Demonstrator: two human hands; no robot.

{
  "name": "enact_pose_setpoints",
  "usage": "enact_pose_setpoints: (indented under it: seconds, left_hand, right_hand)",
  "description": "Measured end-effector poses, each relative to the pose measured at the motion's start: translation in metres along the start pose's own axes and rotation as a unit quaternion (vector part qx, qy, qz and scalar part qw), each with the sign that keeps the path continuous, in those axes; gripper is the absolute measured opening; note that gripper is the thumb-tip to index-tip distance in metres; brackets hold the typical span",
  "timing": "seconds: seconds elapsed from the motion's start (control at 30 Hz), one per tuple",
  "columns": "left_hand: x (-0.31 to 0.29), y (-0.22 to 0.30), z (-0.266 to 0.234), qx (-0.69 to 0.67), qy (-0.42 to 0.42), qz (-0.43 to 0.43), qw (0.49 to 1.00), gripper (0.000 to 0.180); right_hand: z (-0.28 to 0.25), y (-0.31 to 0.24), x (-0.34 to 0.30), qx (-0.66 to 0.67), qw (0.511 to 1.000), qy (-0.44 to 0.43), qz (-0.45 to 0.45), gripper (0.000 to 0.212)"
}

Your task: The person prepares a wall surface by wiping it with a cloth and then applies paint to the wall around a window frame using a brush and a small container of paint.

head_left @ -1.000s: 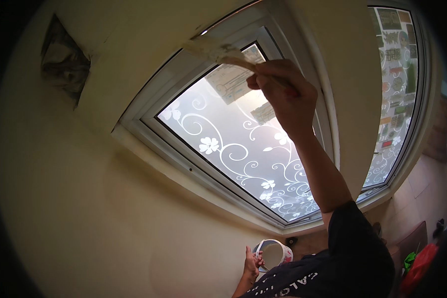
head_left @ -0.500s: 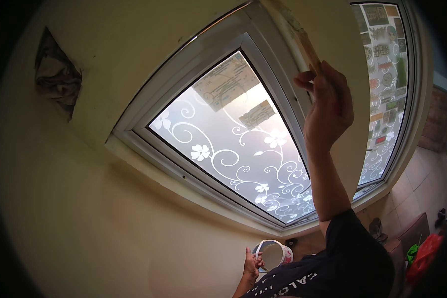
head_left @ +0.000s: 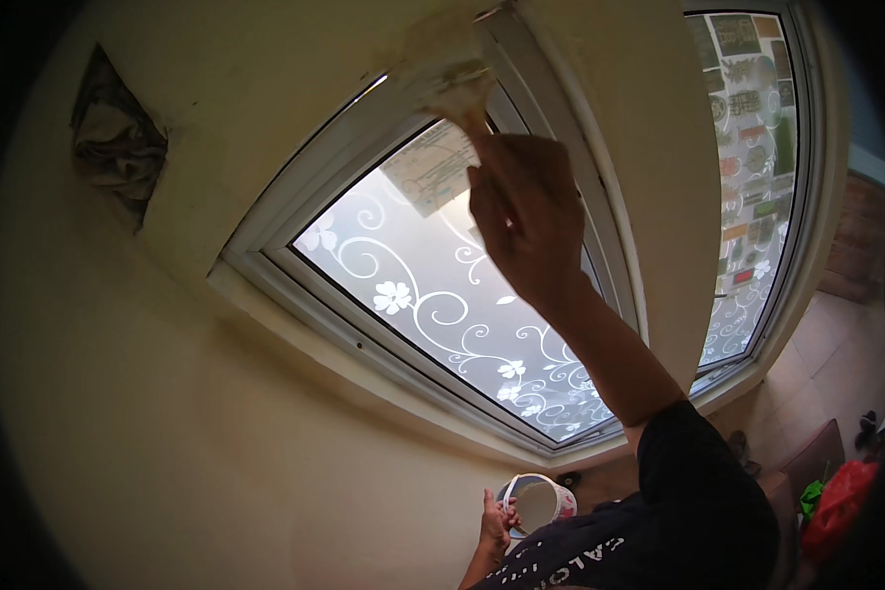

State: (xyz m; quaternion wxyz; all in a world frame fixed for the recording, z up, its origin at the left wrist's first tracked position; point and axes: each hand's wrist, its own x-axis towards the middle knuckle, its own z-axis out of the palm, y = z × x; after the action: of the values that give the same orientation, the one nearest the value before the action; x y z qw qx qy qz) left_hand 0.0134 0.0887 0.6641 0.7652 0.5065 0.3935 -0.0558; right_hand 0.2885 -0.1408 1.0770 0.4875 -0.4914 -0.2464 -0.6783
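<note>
My right hand (head_left: 533, 214) is raised in front of the window and closed round the handle of a paintbrush (head_left: 465, 90). The wide brush head, smeared by motion, is at the top of the light grey window frame (head_left: 270, 218), by the wall's edge. Whether the bristles touch the surface I cannot tell. Low down, my left hand (head_left: 499, 518) grips the near side of a small round bucket (head_left: 564, 503) with a white handle. A pale coating lines the bucket's inside. The window's frosted pane (head_left: 442, 280) carries white flowers and scrolls.
A crumpled cloth (head_left: 118, 147) is stuffed in a wall hole at upper left. Another patterned window (head_left: 752, 187) stands at right beyond a cream wall strip (head_left: 671, 197). At lower right a red plastic bag (head_left: 841, 506) lies near a brown seat (head_left: 806, 457) and tiled floor.
My right hand has swung left with the paintbrush, from the right side of the window frame across to its top. The left hand keeps holding the bucket in nearly the same place.
</note>
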Motion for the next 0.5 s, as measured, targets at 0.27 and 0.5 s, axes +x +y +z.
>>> enact_pose_setpoints:
  seconds: [0.27,0.5]
  left_hand:
    - [0.007,-0.003,-0.001,-0.001,-0.007,-0.004,1.0,0.08]
    - [0.006,-0.005,0.0,-0.005,-0.013,-0.001,1.0,0.079]
  right_hand:
    - [-0.021,-0.016,0.023,0.201,0.968,0.004,0.153,0.024]
    - [-0.046,0.017,0.084,0.214,0.941,0.059,0.254,0.02]
